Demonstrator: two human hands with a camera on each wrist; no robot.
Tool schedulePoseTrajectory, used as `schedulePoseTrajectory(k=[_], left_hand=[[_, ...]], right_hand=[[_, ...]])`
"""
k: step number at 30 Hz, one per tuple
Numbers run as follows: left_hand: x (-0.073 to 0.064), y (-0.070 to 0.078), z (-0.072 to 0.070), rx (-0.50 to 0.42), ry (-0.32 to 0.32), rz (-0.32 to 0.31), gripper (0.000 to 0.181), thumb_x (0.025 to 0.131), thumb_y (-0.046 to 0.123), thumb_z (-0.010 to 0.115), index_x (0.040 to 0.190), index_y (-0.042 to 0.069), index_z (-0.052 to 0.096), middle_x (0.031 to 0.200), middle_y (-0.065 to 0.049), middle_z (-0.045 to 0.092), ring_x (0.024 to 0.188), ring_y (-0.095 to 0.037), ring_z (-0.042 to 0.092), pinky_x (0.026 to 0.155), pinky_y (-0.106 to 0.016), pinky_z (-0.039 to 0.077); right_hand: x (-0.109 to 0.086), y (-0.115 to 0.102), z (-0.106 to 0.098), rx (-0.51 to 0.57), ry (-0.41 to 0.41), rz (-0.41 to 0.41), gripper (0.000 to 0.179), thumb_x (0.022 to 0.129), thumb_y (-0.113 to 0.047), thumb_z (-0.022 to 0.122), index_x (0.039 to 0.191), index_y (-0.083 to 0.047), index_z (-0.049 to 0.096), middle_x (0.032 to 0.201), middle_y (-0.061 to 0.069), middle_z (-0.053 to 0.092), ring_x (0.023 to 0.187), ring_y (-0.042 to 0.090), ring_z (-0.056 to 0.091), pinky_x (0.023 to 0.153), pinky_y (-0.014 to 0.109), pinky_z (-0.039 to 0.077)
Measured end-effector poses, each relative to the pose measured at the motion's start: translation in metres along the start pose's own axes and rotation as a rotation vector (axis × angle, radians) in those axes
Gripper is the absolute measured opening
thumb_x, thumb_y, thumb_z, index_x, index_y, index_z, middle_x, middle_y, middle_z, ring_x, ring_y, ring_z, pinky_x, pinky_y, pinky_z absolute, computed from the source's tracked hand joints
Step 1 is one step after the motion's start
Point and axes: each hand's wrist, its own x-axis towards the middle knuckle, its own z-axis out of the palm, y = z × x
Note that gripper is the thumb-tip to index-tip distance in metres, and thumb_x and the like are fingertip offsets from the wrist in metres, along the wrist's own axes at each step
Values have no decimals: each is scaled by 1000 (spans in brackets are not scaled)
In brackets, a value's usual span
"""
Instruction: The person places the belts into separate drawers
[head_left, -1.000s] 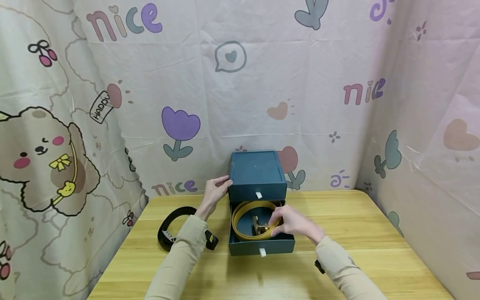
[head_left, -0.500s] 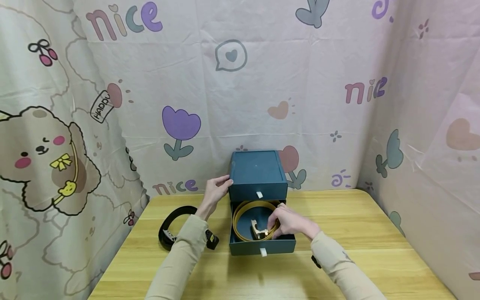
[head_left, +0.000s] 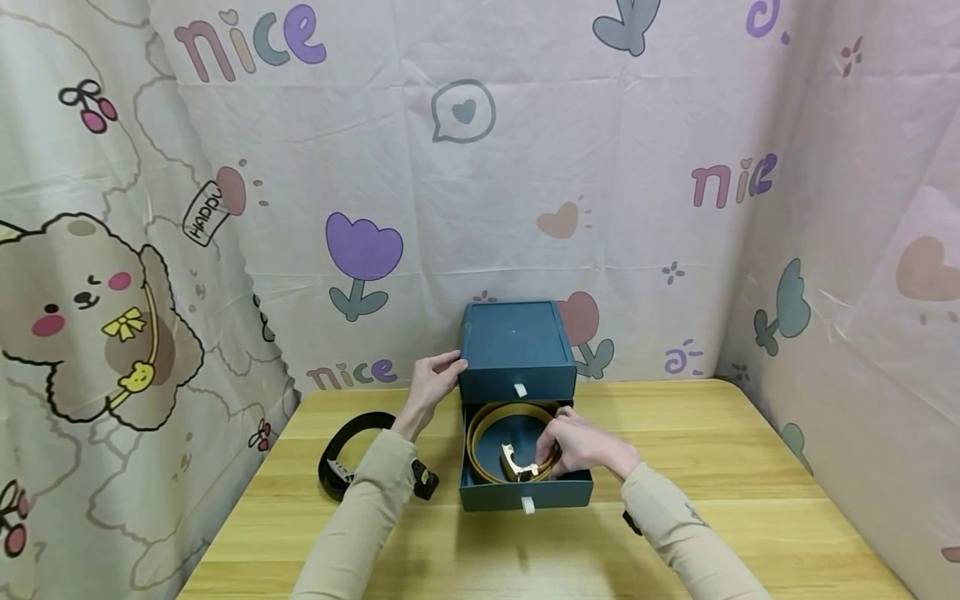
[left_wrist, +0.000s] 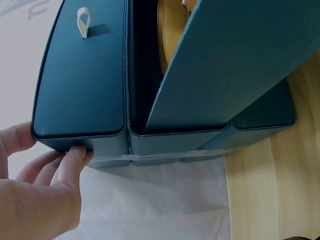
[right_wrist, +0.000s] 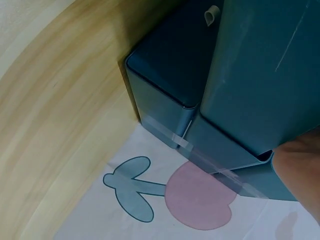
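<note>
Gold buckle (head_left: 517,464) had tipped and turned toward the drawer's front since a second earlier; my right hand (head_left: 582,444) had shifted only slightly with it, my left hand (head_left: 431,387) stayed put. Readable print, all on the cloth backdrop (head_left: 517,183): "nice" three times, "HAPPY" once on a small sign (head_left: 204,214). Counts: two belts, one teal drawer box (head_left: 516,333) with three tiers, three pull tabs (head_left: 521,390), one per tier, the bottom tier (right_wrist: 165,65) showing its own in the right wrist view. Stitched mustard-yellow belt (head_left: 517,410) stood coiled on edge inside the pulled-out middle drawer (head_left: 487,498), buckle within the ring. My right thumb and fingers were clamped on the coil's right side; couldn't tell if they also touched the buckle. Left fingers were extended against the top tier's left side, thumb apart at its front corner. Black belt (head_left: 330,454) with silvery buckle lay coiled on the wooden table (head_left: 525,558), left of the box, partly behind my left sleeve (head_left: 360,508).
</note>
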Motion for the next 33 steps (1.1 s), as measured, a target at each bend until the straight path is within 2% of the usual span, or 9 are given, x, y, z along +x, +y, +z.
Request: schedulePoseTrajectory(k=[8, 14, 25, 29, 33], left_hand=[[1, -1, 0, -19, 3, 18, 43, 98, 17, 66, 136, -2, 61, 112, -15, 71, 74, -10, 54, 67, -18, 45], [1, 0, 0, -28, 3, 18, 42, 97, 15, 65, 136, -1, 61, 103, -7, 71, 70, -8, 53, 65, -18, 45], [1, 0, 0, -33, 3, 8, 42, 97, 15, 65, 136, -2, 61, 104, -9, 72, 71, -9, 54, 66, -18, 46], [1, 0, 0, -29, 6, 7, 42, 97, 15, 65, 136, -1, 62, 113, -15, 72, 75, -11, 55, 69, -18, 47], [1, 0, 1, -42, 7, 4, 41, 97, 15, 65, 135, 0, 62, 101, -6, 72, 71, -11, 53, 68, -20, 46]], right_hand=[[-4, 0, -2, 5, 5, -32, 18, 72, -16, 91, 85, -22, 81, 82, -14, 77, 85, 0, 66, 111, 63, 29], [-6, 1, -2, 23, 19, -49, 17, 72, -19, 90, 87, -21, 81, 84, -14, 78, 87, 2, 67, 113, 66, 27], [-12, 6, -1, 171, 112, -88, 17, 75, -25, 88, 89, -19, 80, 86, -11, 78, 89, 3, 70, 114, 71, 19], [-16, 9, -1, 223, 160, -102, 17, 76, -22, 87, 90, -15, 79, 90, -7, 79, 97, 10, 71, 112, 74, 17], [-21, 13, 0, 253, 200, -112, 20, 77, -20, 86, 94, -12, 79, 95, -2, 79, 102, 19, 70, 110, 76, 17]])
